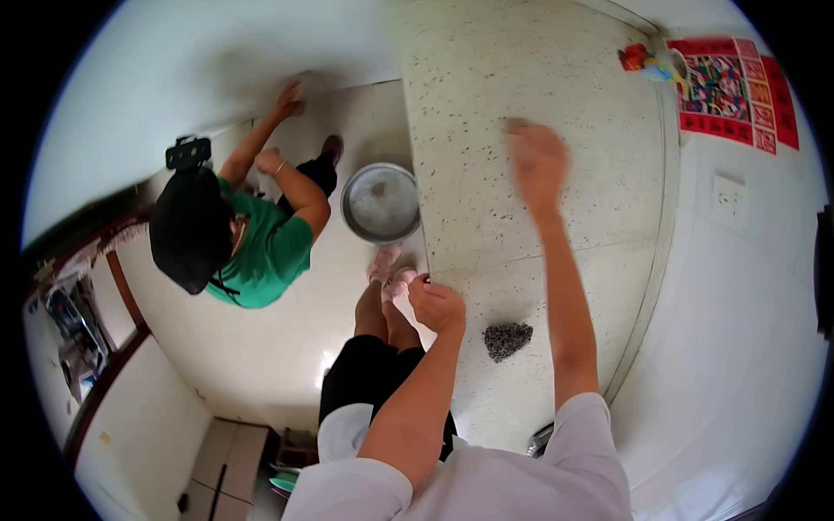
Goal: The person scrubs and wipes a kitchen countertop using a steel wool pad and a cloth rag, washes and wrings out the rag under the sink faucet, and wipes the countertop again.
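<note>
My right hand (540,165) is over the far part of a pale surface (486,208) strewn with dark specks. It is smeared by motion but looks closed, with a brownish blur at the fingertips that I cannot identify. My left hand (437,304) is closed at the surface's left edge. A small dark bit shows at its fingers, too small to name. Between my forearms a dark grey, grainy clump (506,341) lies on the surface. On the floor beyond my left hand stands a round metal basin (380,204), with a small brownish patch inside.
On the left a person in a green top (269,252) and black cap (187,230) reaches one hand (288,100) to the wall. A white wall on the right carries a socket (728,197) and red posters (717,91). Brown cabinets (228,460) stand at the lower left.
</note>
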Demonstrator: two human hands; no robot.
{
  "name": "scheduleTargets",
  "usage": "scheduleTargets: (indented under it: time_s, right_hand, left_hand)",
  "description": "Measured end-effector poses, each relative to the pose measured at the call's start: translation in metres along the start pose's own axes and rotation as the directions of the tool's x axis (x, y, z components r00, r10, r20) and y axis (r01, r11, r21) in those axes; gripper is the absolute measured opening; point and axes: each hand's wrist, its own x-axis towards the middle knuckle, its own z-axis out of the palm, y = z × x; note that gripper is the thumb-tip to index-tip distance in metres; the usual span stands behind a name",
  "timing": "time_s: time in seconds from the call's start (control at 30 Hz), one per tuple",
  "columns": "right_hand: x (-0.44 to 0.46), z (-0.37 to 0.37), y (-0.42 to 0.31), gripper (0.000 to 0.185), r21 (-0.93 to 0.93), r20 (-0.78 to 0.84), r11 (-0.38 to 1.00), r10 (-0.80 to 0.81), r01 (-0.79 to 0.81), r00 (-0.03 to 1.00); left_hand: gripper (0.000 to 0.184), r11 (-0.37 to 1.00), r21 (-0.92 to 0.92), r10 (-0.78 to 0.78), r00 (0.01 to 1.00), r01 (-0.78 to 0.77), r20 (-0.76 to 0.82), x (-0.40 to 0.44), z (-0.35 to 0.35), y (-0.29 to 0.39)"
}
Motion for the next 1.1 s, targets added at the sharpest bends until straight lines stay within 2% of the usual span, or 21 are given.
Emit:
scheduleTargets:
  time_s: [0.03, 0.13, 0.17, 0.2, 0.27, 0.33, 0.37, 0.4, 0.43, 0.47, 0.5, 0.53, 0.6, 0.7, 0.73, 0.8, 0.83, 0.87, 0.97, 1.03, 1.1]
  right_hand:
    - [-0.006, -0.020, 0.027, 0.023, -0.209, -0.097, 0.978, -0.006, -0.014, 0.995]
    - [-0.035, -0.036, 0.142, 0.033, -0.317, -0.192, 0.902, 0.242, -0.293, 0.951]
    - [-0.028, -0.037, 0.148, 0.037, -0.430, -0.305, 0.791, 0.326, -0.435, 0.895]
    - [-0.023, -0.031, 0.140, 0.037, -0.421, -0.298, 0.793, 0.337, -0.440, 0.893]
    - [0.004, -0.016, 0.116, 0.040, -0.418, -0.391, 0.592, 0.567, -0.689, 0.725]
    - [0.026, -0.019, 0.084, 0.035, -0.267, -0.195, 0.758, 0.562, -0.595, 0.804]
    - [0.032, -0.015, 0.064, 0.026, -0.200, -0.207, 0.925, 0.282, -0.322, 0.937]
    - [0.033, -0.003, 0.039, 0.017, -0.120, -0.252, 0.991, 0.024, -0.056, 0.967]
    - [0.025, 0.014, 0.014, 0.012, -0.117, -0.286, 0.992, -0.086, 0.054, 0.955]
    - [0.021, 0.007, -0.028, 0.009, 0.082, -0.221, 0.997, 0.003, 0.016, 0.975]
    - [0.004, 0.003, -0.053, 0.008, 0.199, -0.048, 0.980, -0.015, 0.024, 0.999]
    - [-0.014, -0.008, -0.081, 0.011, 0.088, -0.144, 0.996, -0.021, 0.034, 0.989]
    - [-0.046, -0.034, -0.083, 0.017, 0.276, -0.006, 0.960, 0.044, -0.041, 0.999]
    - [-0.096, -0.061, -0.007, 0.024, 0.074, -0.035, 0.974, 0.216, -0.213, 0.976]
    - [-0.118, -0.055, 0.040, 0.026, 0.129, -0.017, 0.926, 0.359, -0.354, 0.933]
    - [-0.127, -0.092, 0.093, 0.030, -0.176, -0.131, 0.817, 0.534, -0.549, 0.835]
    - [-0.122, -0.106, 0.119, 0.034, -0.204, -0.111, 0.787, 0.573, -0.583, 0.812]
    - [-0.123, -0.101, 0.143, 0.032, -0.217, -0.251, 0.707, 0.626, -0.673, 0.739]
    - [-0.087, -0.070, 0.221, 0.034, -0.327, -0.327, 0.750, 0.482, -0.575, 0.813]
    - [-0.002, -0.065, 0.206, 0.034, -0.248, -0.322, 0.707, 0.585, -0.663, 0.744]
    - [0.040, -0.043, 0.197, 0.033, -0.222, -0.305, 0.743, 0.562, -0.631, 0.769]
  left_hand:
    - [0.023, 1.000, 0.002, -0.017, 1.000, 0.017, 0.010, 0.003, -0.006, 0.007]
    - [0.022, 1.000, 0.002, -0.005, 1.000, 0.005, -0.007, 0.011, -0.008, 0.009]
    - [0.022, 1.000, -0.010, 0.007, 1.000, -0.007, -0.010, 0.013, -0.006, 0.012]
    - [0.022, 1.000, -0.014, 0.027, 1.000, -0.028, -0.007, 0.012, -0.007, 0.007]
    - [0.022, 1.000, -0.013, 0.027, 1.000, -0.027, 0.003, 0.011, -0.005, 0.000]
    - [0.024, 1.000, 0.012, -0.018, 1.000, 0.018, 0.016, 0.006, -0.003, 0.002]
    - [0.024, 1.000, 0.002, 0.004, 1.000, -0.004, 0.026, 0.006, -0.002, 0.005]
    - [0.024, 0.999, 0.027, 0.029, 0.999, -0.029, -0.028, 0.006, -0.003, 0.006]
    - [0.025, 0.997, 0.048, 0.060, 0.996, -0.057, -0.066, 0.003, -0.002, 0.007]
    - [0.028, 0.999, 0.021, 0.051, 0.996, -0.049, -0.075, 0.002, -0.002, 0.008]
    - [0.030, 0.992, 0.059, 0.122, 0.980, -0.114, -0.156, 0.002, 0.017, -0.016]
    - [0.031, 0.996, 0.089, 0.024, 0.998, -0.020, -0.053, 0.002, 0.010, -0.011]
    - [0.033, 0.998, 0.061, 0.017, 1.000, -0.016, -0.003, 0.003, 0.014, -0.021]
    - [0.042, 0.984, 0.179, 0.015, 1.000, -0.016, 0.006, -0.004, 0.013, -0.017]
    - [0.042, 0.985, 0.172, -0.011, 1.000, 0.013, -0.009, -0.006, 0.007, -0.007]
    - [0.043, 0.985, 0.156, -0.082, 0.996, 0.077, 0.024, -0.005, 0.001, -0.001]
    - [0.043, 0.985, 0.161, -0.071, 0.997, 0.067, 0.019, -0.005, 0.002, 0.000]
    - [0.043, 0.984, 0.170, -0.064, 0.998, 0.061, 0.013, -0.005, 0.003, -0.003]
    - [0.044, 0.986, 0.161, -0.048, 0.999, 0.044, 0.025, -0.006, 0.006, -0.011]
    - [0.045, 0.985, 0.156, -0.077, 0.996, 0.071, 0.034, -0.004, 0.002, -0.003]
    - [0.048, 0.972, 0.192, -0.150, 0.987, 0.135, 0.065, -0.008, 0.002, 0.001]
